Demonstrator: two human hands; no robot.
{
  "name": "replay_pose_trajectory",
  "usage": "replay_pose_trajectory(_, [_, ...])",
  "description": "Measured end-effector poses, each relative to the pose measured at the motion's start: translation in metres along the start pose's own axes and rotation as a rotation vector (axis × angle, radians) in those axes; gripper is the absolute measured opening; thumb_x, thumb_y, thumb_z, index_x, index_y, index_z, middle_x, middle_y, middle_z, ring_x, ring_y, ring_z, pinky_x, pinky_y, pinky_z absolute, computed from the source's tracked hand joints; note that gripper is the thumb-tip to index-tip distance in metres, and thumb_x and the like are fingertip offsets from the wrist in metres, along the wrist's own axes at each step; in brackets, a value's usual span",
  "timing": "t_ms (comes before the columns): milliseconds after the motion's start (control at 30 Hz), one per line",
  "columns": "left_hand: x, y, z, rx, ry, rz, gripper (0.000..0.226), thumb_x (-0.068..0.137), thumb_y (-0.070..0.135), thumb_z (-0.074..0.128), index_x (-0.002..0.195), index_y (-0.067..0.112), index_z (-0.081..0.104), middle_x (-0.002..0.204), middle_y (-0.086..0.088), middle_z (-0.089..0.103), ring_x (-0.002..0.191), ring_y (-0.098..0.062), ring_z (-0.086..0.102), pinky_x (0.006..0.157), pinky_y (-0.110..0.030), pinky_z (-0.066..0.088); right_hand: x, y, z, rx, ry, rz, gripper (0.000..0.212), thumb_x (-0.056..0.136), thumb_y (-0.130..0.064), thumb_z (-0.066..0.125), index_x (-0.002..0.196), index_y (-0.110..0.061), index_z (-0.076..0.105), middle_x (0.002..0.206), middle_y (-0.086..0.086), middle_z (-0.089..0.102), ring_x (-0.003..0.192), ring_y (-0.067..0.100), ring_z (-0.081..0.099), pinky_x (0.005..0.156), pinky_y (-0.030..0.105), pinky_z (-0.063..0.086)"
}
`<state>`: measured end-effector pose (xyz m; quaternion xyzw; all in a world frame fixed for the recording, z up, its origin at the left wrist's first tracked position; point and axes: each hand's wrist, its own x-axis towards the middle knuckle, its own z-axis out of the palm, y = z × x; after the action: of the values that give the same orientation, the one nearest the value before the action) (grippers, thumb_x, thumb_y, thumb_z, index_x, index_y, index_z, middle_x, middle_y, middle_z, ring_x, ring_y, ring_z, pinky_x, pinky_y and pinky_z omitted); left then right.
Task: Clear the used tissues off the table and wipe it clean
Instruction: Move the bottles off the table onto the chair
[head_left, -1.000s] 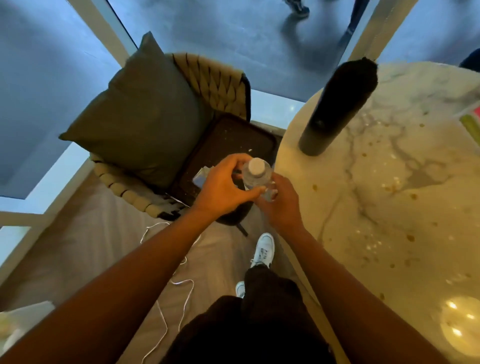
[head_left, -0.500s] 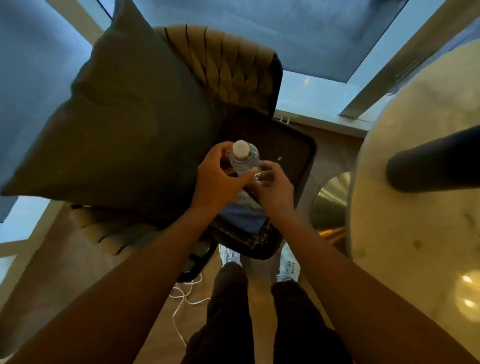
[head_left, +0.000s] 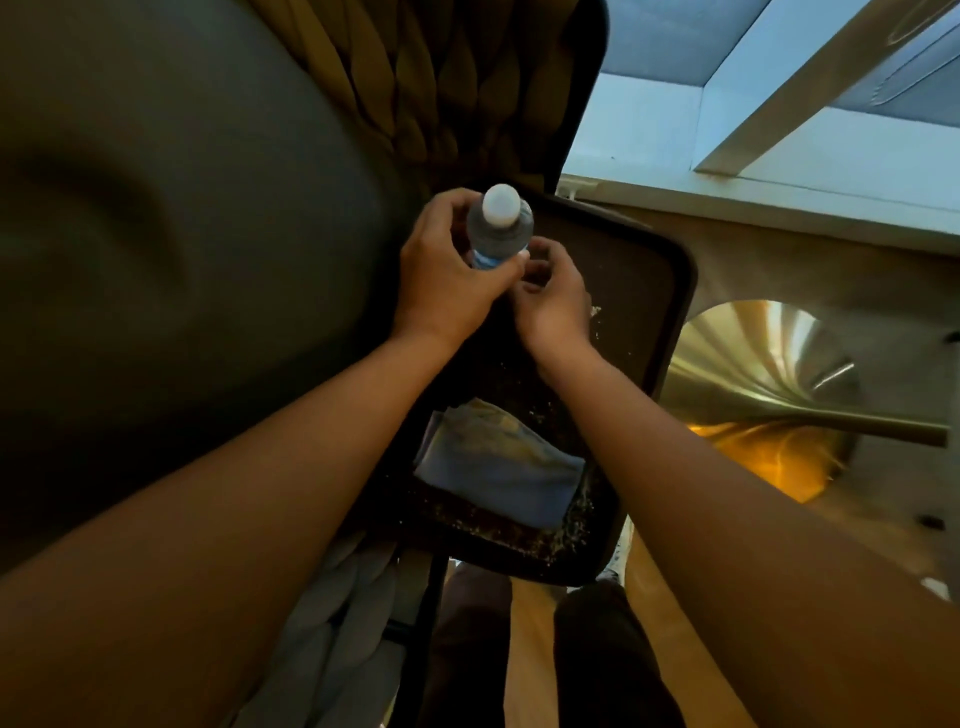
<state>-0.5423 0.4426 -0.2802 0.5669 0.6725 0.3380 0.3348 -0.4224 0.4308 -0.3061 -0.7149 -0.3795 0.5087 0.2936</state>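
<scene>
I see my left hand (head_left: 447, 280) gripping a capped bottle (head_left: 500, 228) above the tray (head_left: 670, 291); my right hand (head_left: 553, 296) curls beside it, its hold unclear.

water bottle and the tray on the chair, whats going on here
A person leans over a dark tray on a chair, gripping a capped water bottle in the left hand. The right hand is curled beside the bottle's lower part; what it holds is hidden. A folded blue cloth lies among crumbs on the tray. The cap is on, and no wiping is under way.
</scene>
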Motion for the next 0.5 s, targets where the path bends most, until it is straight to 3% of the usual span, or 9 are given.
replay_pose_trajectory(167, [0.018,-0.001,0.000,-0.011,-0.013,0.009,0.060,0.075,0.027,0.086,0.127,0.020,0.056,0.126,0.004,0.062,0.115,-0.003,0.058,0.093,-0.013,0.050,0.013,-0.005,0.004,-0.023,0.022,-0.010,0.033,0.095,-0.022,0.069,0.125,-0.028,0.057,0.113,-0.004,0.064,0.093,0.002,0.064,0.071,0.014,0.050])
replay_pose_trajectory(400, [0.023,-0.001,-0.001,-0.011,-0.070,-0.021,0.064,0.077,0.030,0.085,0.131,0.020,0.053,0.131,0.004,0.060,0.120,-0.005,0.057,0.099,-0.026,0.054,0.013,-0.010,0.002,-0.024,-0.004,0.001,0.036,0.096,-0.023,0.067,0.130,-0.029,0.056,0.116,-0.007,0.064,0.094,-0.003,0.061,0.070,0.012,0.046])
replay_pose_trajectory(500, [0.017,0.005,-0.009,-0.005,-0.130,-0.078,0.082,0.075,0.034,0.086,0.144,0.021,0.043,0.143,0.002,0.052,0.130,-0.008,0.050,0.107,-0.025,0.046,-0.003,-0.015,-0.009,-0.033,-0.039,-0.003,0.037,0.097,-0.024,0.066,0.132,-0.029,0.057,0.116,-0.013,0.062,0.097,-0.004,0.058,0.076,0.013,0.047])
